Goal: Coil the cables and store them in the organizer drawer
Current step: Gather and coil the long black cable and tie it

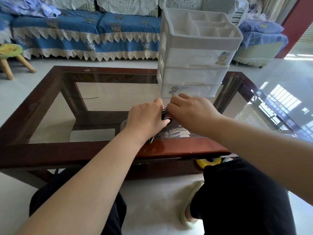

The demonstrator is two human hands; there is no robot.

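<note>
Black coiled cable (164,114) is gripped between both hands above the glass-topped, dark wooden coffee table (50,102), just before the white plastic three-drawer organizer (194,65); left hand (145,118) and right hand (189,111) are curled round it, while bare glass is seen leftward.

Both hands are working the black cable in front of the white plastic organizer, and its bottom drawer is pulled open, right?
Not quite. The head view shows both hands, left and right, on the black cable before the white plastic organizer, but its bottom drawer looks pushed in.
</note>
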